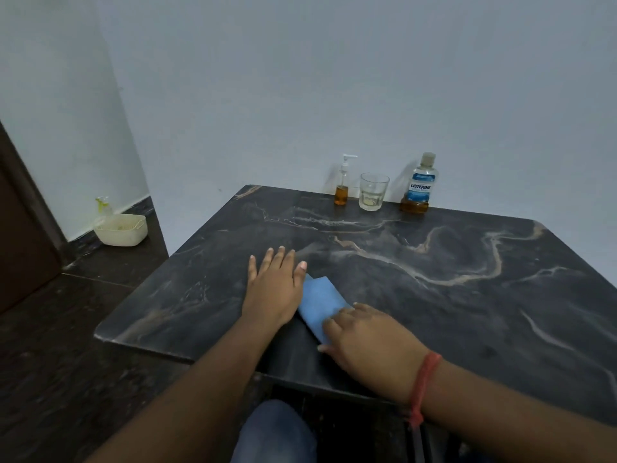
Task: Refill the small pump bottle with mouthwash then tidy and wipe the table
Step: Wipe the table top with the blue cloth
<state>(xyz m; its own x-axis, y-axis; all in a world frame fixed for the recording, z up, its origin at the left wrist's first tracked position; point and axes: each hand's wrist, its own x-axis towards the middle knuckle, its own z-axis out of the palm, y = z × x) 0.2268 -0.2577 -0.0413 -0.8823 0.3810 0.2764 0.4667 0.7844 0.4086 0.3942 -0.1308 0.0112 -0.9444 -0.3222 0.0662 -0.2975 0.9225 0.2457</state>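
Your right hand (364,342) presses down on the near end of the folded blue cloth (319,300), fingers loosely bent over it and the thumb tucked along its near edge; whether the fingers pinch the fabric or only lie on it cannot be told from the head view. Your left hand (275,284) lies flat just to the left of that hold, fingers straight and spread on the dark marble-patterned table (467,295), its thumb touching the far left corner of the cloth. You wear a red thread band (422,385) on the right wrist, just behind the holding hand. Far beyond your hold, along the table's back edge by the wall, three things stand upright in a row and well apart from the cloth: the small pump bottle (343,185) with amber liquid in its lower part, then a clear drinking glass (373,191) just to its right, then the Listerine mouthwash bottle (417,185) farther right, cap on, with a little amber liquid at the bottom. Off to the far left of your hands, down on the dark floor by the wall, sits a cream plastic basket (122,228) with a spray bottle (103,207) standing at its far side.
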